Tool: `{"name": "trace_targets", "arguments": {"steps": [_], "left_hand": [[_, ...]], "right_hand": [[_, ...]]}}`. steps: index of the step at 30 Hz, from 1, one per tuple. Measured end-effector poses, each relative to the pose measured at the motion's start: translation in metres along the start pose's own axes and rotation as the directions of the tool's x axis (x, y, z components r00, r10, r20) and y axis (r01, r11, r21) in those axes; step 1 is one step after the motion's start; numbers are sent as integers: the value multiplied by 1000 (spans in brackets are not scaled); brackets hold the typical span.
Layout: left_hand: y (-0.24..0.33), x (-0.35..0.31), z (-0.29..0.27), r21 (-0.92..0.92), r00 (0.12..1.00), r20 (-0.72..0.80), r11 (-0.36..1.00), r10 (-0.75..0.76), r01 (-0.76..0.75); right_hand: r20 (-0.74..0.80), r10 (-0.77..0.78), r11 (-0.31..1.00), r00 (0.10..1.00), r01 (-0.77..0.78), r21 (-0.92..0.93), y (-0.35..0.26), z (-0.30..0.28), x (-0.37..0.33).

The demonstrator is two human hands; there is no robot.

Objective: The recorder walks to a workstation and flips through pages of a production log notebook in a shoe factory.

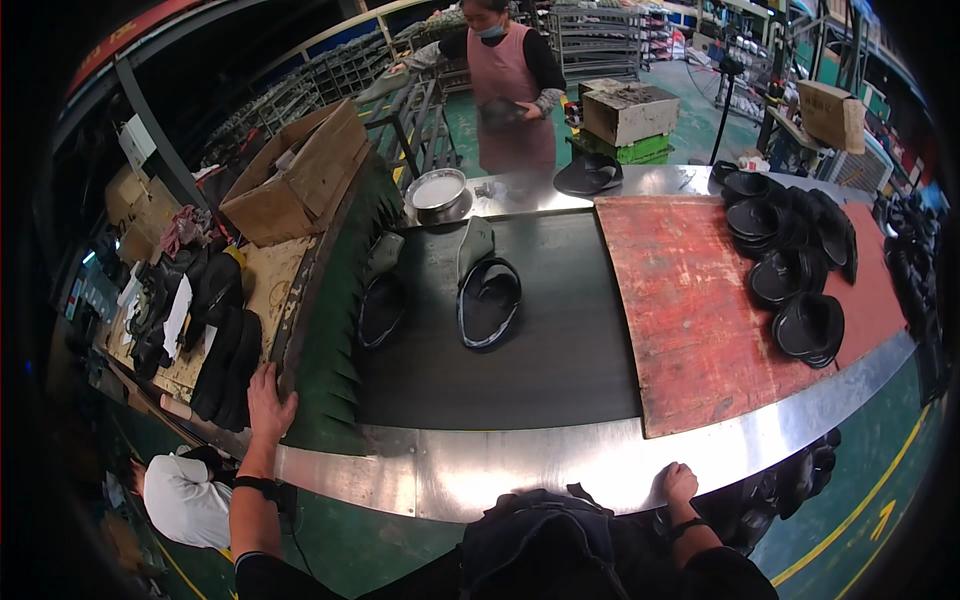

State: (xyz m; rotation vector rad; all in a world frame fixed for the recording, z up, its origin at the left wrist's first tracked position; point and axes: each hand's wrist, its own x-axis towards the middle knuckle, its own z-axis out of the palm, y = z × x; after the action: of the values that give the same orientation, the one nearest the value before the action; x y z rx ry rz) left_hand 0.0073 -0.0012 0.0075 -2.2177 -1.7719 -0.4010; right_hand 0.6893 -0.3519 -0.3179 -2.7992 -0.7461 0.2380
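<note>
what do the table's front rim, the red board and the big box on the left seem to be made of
Rim: metal, probably steel; smooth, with bright reflections. Board: possibly wood; its red paint looks worn. Box: likely cardboard, matte brown and thin-walled.

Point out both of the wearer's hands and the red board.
Left hand (270,404): head view, on the back of the hand.
Right hand (680,485): head view, middle of the hand.
Red board (685,315): head view, bare surface left of the black pieces.
</note>
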Motion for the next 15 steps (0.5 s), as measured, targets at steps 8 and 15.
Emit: {"name": "trace_targets", "arguments": {"steps": [8, 15], "left_hand": [[1, 0, -1, 4, 1000, 8, 1000, -12, 12], [1, 0, 0, -2, 1000, 15, 1000, -20, 20]], "right_hand": [[-39, 1, 1000, 999, -1, -2, -1, 0, -1], [-47, -14, 1000, 999, 14, 8, 1, 3, 0]]}}
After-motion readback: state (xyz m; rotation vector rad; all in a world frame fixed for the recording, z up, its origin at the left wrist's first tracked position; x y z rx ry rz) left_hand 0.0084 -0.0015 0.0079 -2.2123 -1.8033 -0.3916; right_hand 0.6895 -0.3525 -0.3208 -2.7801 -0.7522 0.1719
